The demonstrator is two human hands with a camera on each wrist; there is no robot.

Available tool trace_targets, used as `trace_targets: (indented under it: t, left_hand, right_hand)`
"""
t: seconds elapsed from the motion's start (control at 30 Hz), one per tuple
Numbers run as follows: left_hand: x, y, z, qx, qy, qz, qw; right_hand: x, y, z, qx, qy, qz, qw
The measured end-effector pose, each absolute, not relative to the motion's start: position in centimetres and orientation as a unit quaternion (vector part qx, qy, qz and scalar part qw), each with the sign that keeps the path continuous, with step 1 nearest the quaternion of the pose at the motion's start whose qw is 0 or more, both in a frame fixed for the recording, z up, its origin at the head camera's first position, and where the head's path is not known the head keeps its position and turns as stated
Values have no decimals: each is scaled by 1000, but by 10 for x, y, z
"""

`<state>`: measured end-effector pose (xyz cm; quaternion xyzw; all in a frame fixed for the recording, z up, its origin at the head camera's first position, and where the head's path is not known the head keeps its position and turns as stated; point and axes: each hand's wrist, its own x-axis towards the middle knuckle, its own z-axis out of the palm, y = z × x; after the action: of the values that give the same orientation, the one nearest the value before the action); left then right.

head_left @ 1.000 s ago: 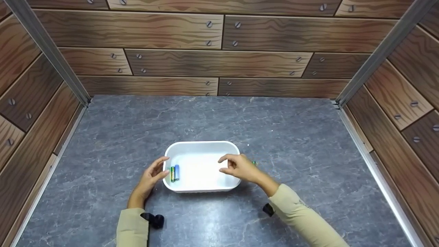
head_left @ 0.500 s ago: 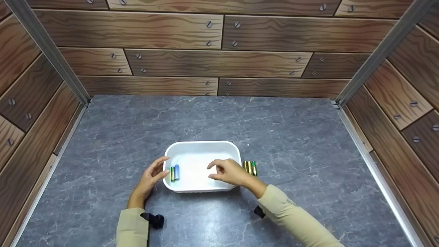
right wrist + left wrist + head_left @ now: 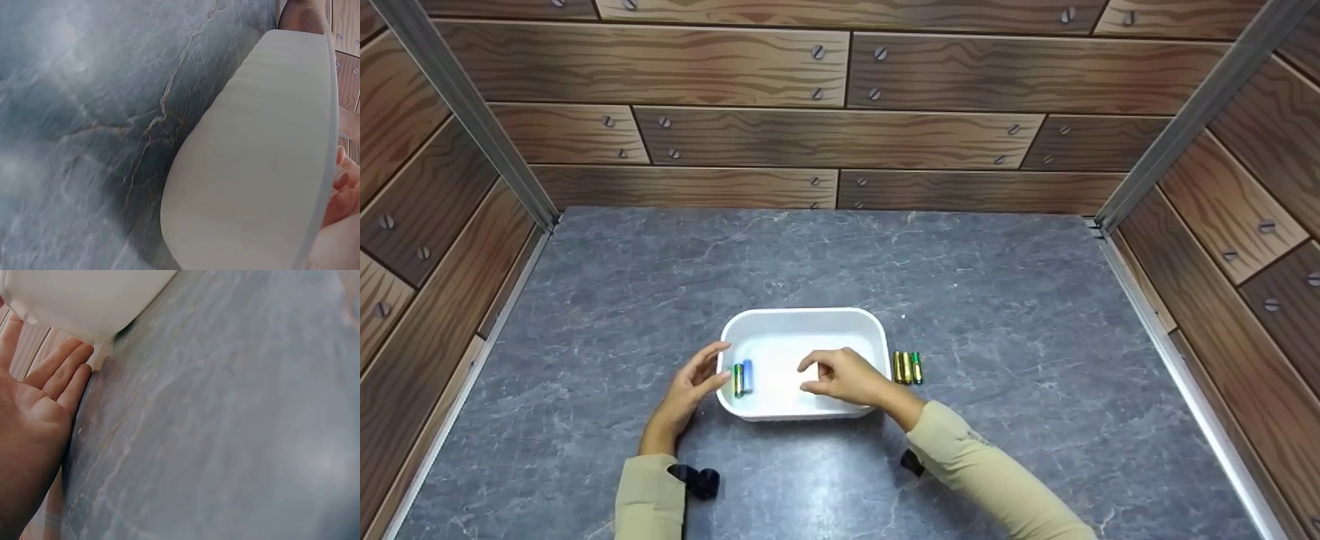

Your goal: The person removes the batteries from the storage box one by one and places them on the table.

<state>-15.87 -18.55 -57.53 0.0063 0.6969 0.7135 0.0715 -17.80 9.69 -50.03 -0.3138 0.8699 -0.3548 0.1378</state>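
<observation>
A white plastic tub (image 3: 810,415) stands on the table. Inside, at its left end, a green-and-gold battery (image 3: 738,381) and a blue battery (image 3: 748,376) lie side by side. My left hand (image 3: 690,384) rests at the tub's left side, thumb and forefinger reaching the rim; in the left wrist view its other fingers (image 3: 66,374) stretch beside the tub wall. Over the middle of the tub hovers my right hand (image 3: 846,376), thumb and forefinger bent with a gap between the tips and nothing visible there. The right wrist view shows mostly the tub's outer wall (image 3: 253,157).
Just right of the tub, three gold and green batteries (image 3: 907,367) lie in a row on the grey marbled tabletop (image 3: 1020,315). Wood-patterned panels (image 3: 750,135) enclose the back and sides. Black wrist cameras (image 3: 701,482) sit below both cuffs.
My right hand has moved left from the tub's right rim to over its middle, uncovering the three batteries on the right. The left hand, the tub and the batteries inside have stayed put.
</observation>
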Motion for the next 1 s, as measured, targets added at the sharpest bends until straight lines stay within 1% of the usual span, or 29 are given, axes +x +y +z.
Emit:
trace_targets:
  t: [0.27, 0.6, 0.7, 0.87, 1.0]
  left_hand:
    - [-158, -185, -575, 8, 699, 712, 68]
    - [-158, -185, -575, 4, 694, 716, 75]
    - [-158, -185, -574, 4, 694, 716, 73]
    - [-158, -185, -575, 5, 695, 715, 69]
    - [-158, -185, -575, 8, 695, 716, 69]
  right_hand:
    - [-181, 83, -509, -307, 874, -352, 135]
    - [-184, 67, -514, -330, 863, -365, 112]
    - [-184, 62, -516, -333, 862, -365, 112]
    - [-185, 51, -522, -306, 871, -360, 134]
    - [-187, 42, -525, -292, 879, -350, 139]
